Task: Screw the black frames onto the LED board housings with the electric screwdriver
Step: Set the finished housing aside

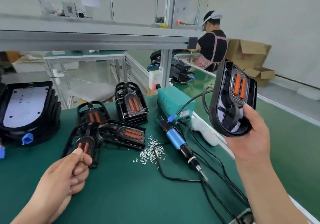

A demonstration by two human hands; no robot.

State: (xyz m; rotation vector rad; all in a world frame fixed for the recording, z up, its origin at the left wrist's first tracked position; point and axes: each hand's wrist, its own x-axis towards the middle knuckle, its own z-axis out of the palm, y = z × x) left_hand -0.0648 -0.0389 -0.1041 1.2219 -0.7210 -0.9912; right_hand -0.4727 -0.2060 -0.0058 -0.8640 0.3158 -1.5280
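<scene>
My right hand [249, 133] grips an assembled housing [232, 97] by its rounded end and holds it upright in the air at the right, its black frame and orange lens strips facing me. My left hand [69, 170] pinches the near edge of a loose black frame [83, 142] that lies on the green mat. Beside it lie another frame [124, 133] and a third [93, 113], with a stack of frames [131, 104] behind. The electric screwdriver [180, 142], blue-bodied, lies on the mat. A pile of small screws [152, 151] sits left of it.
A stack of LED board housings [27, 109] stands at the far left. A teal power supply box [173, 101] sits behind the screwdriver, black cables [216, 180] trailing toward me. A white cloth [204, 130] lies by the mat's right edge. Another person [213, 47] works at the far bench.
</scene>
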